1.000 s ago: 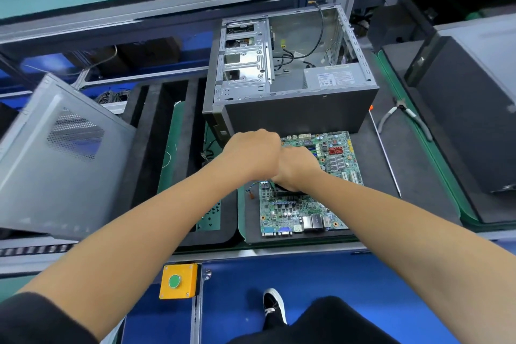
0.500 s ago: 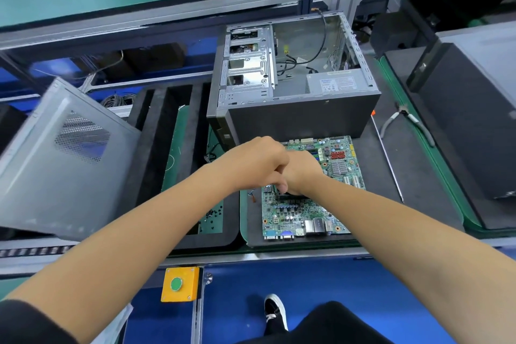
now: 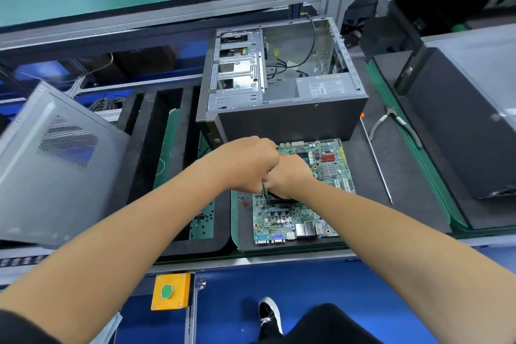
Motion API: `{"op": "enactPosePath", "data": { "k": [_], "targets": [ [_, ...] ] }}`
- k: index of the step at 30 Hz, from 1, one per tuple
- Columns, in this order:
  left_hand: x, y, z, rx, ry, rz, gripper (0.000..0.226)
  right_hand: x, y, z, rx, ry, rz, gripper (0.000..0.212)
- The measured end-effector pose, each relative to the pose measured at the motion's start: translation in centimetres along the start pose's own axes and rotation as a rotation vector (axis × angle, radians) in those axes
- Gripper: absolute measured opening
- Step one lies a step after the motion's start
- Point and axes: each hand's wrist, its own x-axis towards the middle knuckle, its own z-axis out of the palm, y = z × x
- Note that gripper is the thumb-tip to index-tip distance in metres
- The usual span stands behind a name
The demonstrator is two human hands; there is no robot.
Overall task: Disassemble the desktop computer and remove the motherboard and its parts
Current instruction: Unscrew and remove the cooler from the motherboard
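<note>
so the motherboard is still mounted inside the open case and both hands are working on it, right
Not quite. The head view shows the motherboard lying flat on the dark mat in front of the open case, not inside it. Both the left hand and right hand are indeed on it.

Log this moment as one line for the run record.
stage: motherboard out of case, on mat | left hand and right hand: both on dark part at board centre | screwdriver: unused, right

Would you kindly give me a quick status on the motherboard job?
Both hands, left hand and right hand, down on the motherboard, grips hidden. Board out, lying in front of the case. Nothing in the way.
</note>
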Motion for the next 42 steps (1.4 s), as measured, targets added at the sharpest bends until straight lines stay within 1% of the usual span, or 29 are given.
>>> {"op": "enactPosePath", "data": {
  "k": [4, 6, 10, 13, 14, 15, 16, 17, 19, 20, 23, 27, 28, 31, 33, 36, 39, 42],
  "targets": [
    [0.2, -0.1, 0.0, 0.003, 0.036, -0.015, 0.037, 0.1, 0.1, 0.1, 0.001, 0.009, -0.020, 0.030],
    [0.1, -0.1, 0.2, -0.015, 0.053, -0.047, 0.044, 0.2, 0.2, 0.2, 0.029, 0.015, -0.017, 0.030],
    [-0.1, -0.4, 0.3, 0.025, 0.033, -0.183, 0.042, 0.4, 0.3, 0.9, 0.055, 0.071, 0.009, 0.035],
    [0.1, -0.4, 0.2, 0.066, -0.006, -0.191, 0.041, 0.7, 0.3, 1.3, 0.061, 0.081, -0.001, 0.033],
    [0.2, -0.4, 0.2, 0.050, -0.023, -0.174, 0.037, 0.8, 0.4, 1.3, 0.058, 0.078, -0.010, 0.031],
    [0.2, -0.5, 0.2, -0.005, -0.044, -0.152, 0.029, 0.8, 0.5, 1.3, 0.047, 0.079, -0.021, 0.028],
    [0.2, -0.7, 0.1, -0.086, -0.068, -0.126, 0.016, 0.7, 0.6, 1.3, 0.036, 0.085, -0.028, 0.027],
    [0.1, -0.9, 0.2, -0.179, -0.093, -0.104, 0.014, 0.6, 0.6, 1.2, 0.033, 0.093, -0.030, 0.027],
    [0.0, -1.2, 0.0, -0.297, -0.147, -0.073, 0.031, 0.5, 0.5, 1.1, 0.037, 0.102, -0.027, 0.030],
    [0.0, -1.2, 0.0, -0.299, -0.151, -0.075, 0.034, 0.4, 0.4, 1.1, 0.039, 0.106, -0.022, 0.032],
    [0.5, -0.7, 0.0, -0.215, -0.052, -0.091, 0.026, 0.3, 0.3, 0.9, 0.061, 0.120, -0.004, 0.034],
    [1.0, -0.4, 0.2, -0.125, 0.002, -0.104, 0.004, 0.2, 0.4, 0.7, 0.056, 0.086, -0.001, 0.036],
    [1.1, -0.3, 0.3, -0.102, 0.012, -0.112, 0.005, 0.2, 0.4, 0.6, 0.046, 0.072, -0.003, 0.036],
    [1.2, 0.1, 0.3, -0.086, 0.031, -0.144, 0.028, 0.2, 0.5, 0.5, 0.068, 0.049, 0.002, 0.033],
    [1.1, 0.2, 0.2, -0.020, 0.048, -0.174, 0.037, 0.3, 0.4, 0.6, 0.072, 0.060, 0.009, 0.034],
    [0.9, 0.5, 0.0, 0.094, 0.013, -0.210, 0.038, 0.4, 0.4, 0.9, 0.060, 0.062, 0.018, 0.035],
    [1.2, 0.4, -0.2, 0.106, -0.050, -0.258, 0.036, 0.5, 0.4, 0.8, 0.062, 0.065, 0.024, 0.034],
    [1.0, 0.4, -0.2, 0.068, -0.098, -0.235, 0.034, 0.6, 0.4, 0.9, 0.053, 0.054, 0.016, 0.030]
  ]
}}
